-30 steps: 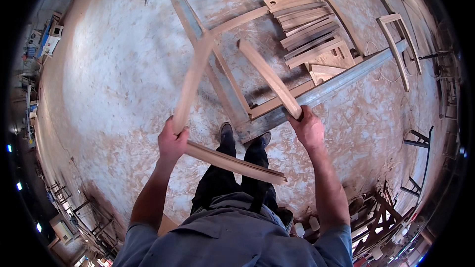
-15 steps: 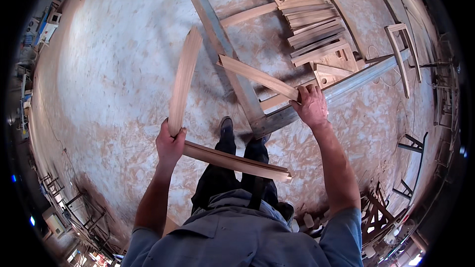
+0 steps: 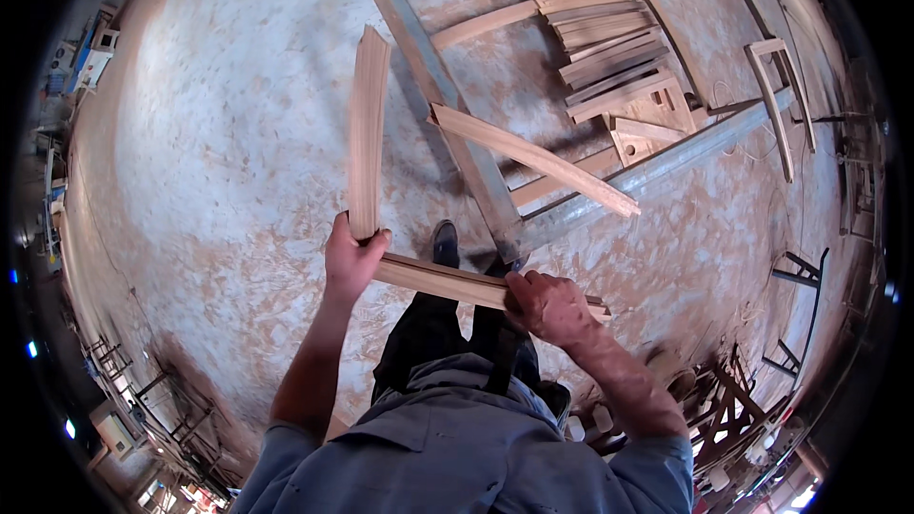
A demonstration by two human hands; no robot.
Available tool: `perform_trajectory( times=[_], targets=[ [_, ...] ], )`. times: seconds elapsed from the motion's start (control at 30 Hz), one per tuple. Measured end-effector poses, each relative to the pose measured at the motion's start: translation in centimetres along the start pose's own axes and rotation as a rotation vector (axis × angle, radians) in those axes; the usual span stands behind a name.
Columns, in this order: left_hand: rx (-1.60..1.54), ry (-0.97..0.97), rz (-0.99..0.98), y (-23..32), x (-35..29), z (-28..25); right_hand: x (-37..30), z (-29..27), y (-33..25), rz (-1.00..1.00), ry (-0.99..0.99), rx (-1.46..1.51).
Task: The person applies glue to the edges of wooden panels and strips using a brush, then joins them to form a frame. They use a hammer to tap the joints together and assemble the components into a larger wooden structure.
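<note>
My left hand [image 3: 354, 255] is closed at the corner where two pale wooden pieces meet. A slightly curved wooden slat [image 3: 367, 124] points away from me out of this grip. From the same corner a grooved wooden rail [image 3: 443, 283] runs to the right, across the front of my legs. My right hand [image 3: 550, 306] is wrapped round that rail near its right end, hiding part of it. Beyond my hands, a loose wooden slat [image 3: 533, 154] lies slantwise across the metal frame, with nobody's hand on it. Whether the two held pieces are joined is hidden by my left hand.
A grey metal frame [image 3: 486, 192] stands ahead, with a stack of wooden pieces [image 3: 609, 48] inside it. Farther right is a small wooden frame [image 3: 773, 105]. Dark metal legs [image 3: 804, 276] and scrap wood [image 3: 728, 400] are at the right and lower right.
My right hand has let go of the slanting slat, which now rests on the metal frame, and has come down onto the rail. My left hand and its pieces shifted slightly right.
</note>
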State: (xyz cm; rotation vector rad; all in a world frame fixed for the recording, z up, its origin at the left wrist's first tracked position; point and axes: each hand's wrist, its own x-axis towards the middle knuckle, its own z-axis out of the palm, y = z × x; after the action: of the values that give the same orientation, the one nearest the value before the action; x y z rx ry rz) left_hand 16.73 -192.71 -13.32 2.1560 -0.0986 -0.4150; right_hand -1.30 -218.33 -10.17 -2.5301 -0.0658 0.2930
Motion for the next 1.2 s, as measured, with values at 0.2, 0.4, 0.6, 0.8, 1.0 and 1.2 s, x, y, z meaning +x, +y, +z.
perform_trajectory(
  times=[0.2,0.4,0.6,0.8,1.0,1.2],
  targets=[
    [0.024,-0.194,-0.16,2.7,2.6,0.3,-0.5,-0.8,1.2,-0.051,-0.013,0.013],
    [-0.78,0.293,-0.343,2.9,6.1,-0.6,-2.1,0.2,0.9,0.121,0.049,0.076],
    [-0.571,0.287,-0.217,2.2,7.1,-6.1,-1.7,0.1,4.9,0.175,0.083,0.054],
    [-0.391,0.005,-0.223,1.0,3.4,-4.8,2.1,-1.5,7.7,0.18,0.171,-0.095],
    [-0.364,-0.162,-0.285,0.5,1.5,-4.1,3.1,-0.7,8.1,0.257,0.205,-0.165],
    [-0.414,-0.246,-0.24,-2.9,3.2,-3.2,0.8,-2.6,2.2,0.392,0.424,-0.056]
  ],
)
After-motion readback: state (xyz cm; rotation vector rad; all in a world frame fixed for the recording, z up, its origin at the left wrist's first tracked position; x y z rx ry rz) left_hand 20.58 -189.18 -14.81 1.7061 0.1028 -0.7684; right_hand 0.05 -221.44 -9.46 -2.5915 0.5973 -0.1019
